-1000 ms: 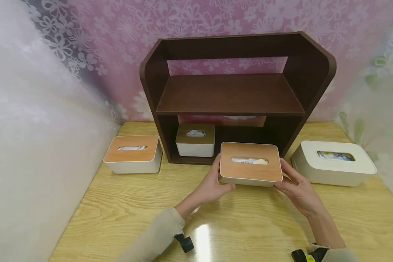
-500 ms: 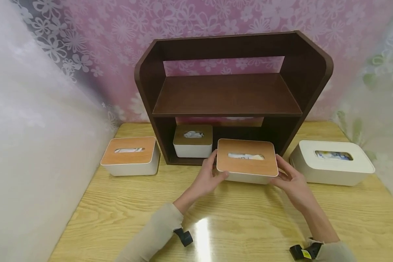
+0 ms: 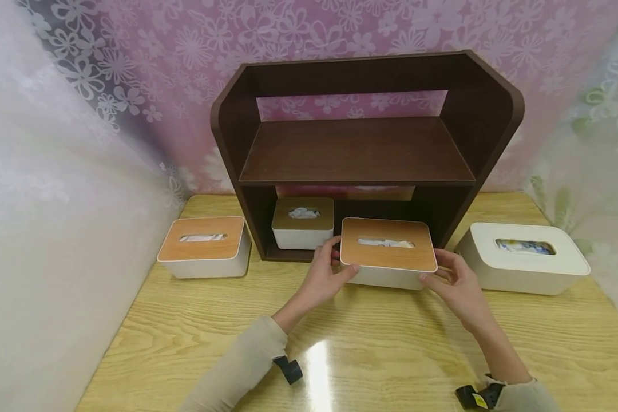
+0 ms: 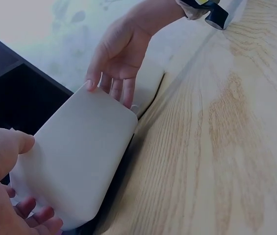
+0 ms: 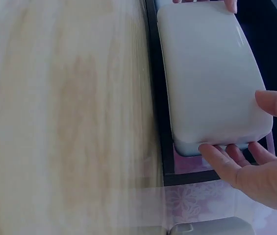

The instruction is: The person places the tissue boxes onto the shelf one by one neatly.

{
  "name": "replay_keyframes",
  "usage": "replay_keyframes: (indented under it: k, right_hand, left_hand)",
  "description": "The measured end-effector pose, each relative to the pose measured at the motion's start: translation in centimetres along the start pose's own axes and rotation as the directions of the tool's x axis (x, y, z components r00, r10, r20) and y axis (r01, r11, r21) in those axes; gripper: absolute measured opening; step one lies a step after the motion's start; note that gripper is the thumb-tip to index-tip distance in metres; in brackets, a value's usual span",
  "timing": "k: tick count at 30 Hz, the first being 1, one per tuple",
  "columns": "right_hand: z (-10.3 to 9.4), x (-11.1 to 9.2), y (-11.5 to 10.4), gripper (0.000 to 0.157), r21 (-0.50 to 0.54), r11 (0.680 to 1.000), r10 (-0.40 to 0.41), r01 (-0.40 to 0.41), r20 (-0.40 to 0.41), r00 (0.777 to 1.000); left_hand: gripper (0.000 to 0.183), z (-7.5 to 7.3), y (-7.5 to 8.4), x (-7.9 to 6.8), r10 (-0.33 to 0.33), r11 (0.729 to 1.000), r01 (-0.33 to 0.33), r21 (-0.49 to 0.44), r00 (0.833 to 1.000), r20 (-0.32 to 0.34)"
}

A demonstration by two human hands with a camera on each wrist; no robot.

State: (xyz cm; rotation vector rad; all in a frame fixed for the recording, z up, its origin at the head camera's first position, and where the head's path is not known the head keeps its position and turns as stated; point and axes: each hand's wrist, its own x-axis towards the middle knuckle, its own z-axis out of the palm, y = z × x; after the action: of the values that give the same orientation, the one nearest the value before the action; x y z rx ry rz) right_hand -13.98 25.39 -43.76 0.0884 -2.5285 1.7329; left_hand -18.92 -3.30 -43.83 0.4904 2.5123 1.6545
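Both hands hold a white tissue box [image 3: 388, 258] with an orange wood-grain lid, one hand at each end. It is at the front of the lower compartment of a dark brown shelf [image 3: 357, 149]. My left hand [image 3: 320, 276] grips its left end, thumb on the front edge. On the right end, my right hand [image 3: 462, 294] has its thumb at the front corner and fingers along the side. The wrist views show the box's pale side and fingers near its lower edge. Left of it in that compartment stands a smaller tissue box [image 3: 304, 229] with a brown lid.
Another wood-lidded tissue box [image 3: 204, 257] stands on the wooden table [image 3: 211, 320], left of the shelf. An all-white tissue box [image 3: 533, 269] stands to the right, close to my right hand. A flower-patterned pink backdrop [image 3: 360, 28] hangs behind.
Both hands have moved the held tissue box slightly back toward the lower compartment, and more of its front side shows. The other boxes stay put; the head view has shifted a little.
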Motion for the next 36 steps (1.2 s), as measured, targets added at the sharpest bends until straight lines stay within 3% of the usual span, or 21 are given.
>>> replay_keyframes:
  k: [6, 14, 21, 32, 36]
  right_hand:
    - [0.3, 0.1, -0.4, 0.063, -0.07, 0.998, 0.0, -0.004, -0.061, 0.998]
    - [0.1, -0.5, -0.4, 0.056, -0.094, 0.996, -0.008, -0.005, -0.141, 0.99]
    - [0.4, -0.2, -0.4, 0.052, -0.076, 0.996, 0.023, -0.038, -0.185, 0.983]
    - [1.3, 0.9, -0.6, 0.052, -0.014, 0.998, 0.053, -0.057, -0.221, 0.974]
    - [1.6, 1.0, -0.7, 0.048, 0.027, 0.998, 0.063, -0.059, -0.223, 0.973]
  left_hand:
    - [0.073, -0.1, 0.1, -0.1, 0.004, 1.0, -0.004, 0.007, 1.0, -0.011]
    - [0.061, 0.9, -0.4, 0.2, 0.053, 0.995, -0.057, -0.083, 0.998, -0.041]
    - [0.038, 1.2, -0.5, 0.3, 0.04, 0.982, -0.06, -0.179, 0.993, -0.113]
    - [0.033, 1.1, -0.6, 0.9, 0.038, 0.984, -0.07, -0.162, 0.981, -0.191]
    - [0.033, 1.1, -0.5, 0.7, 0.033, 0.984, -0.064, -0.163, 0.982, -0.185]
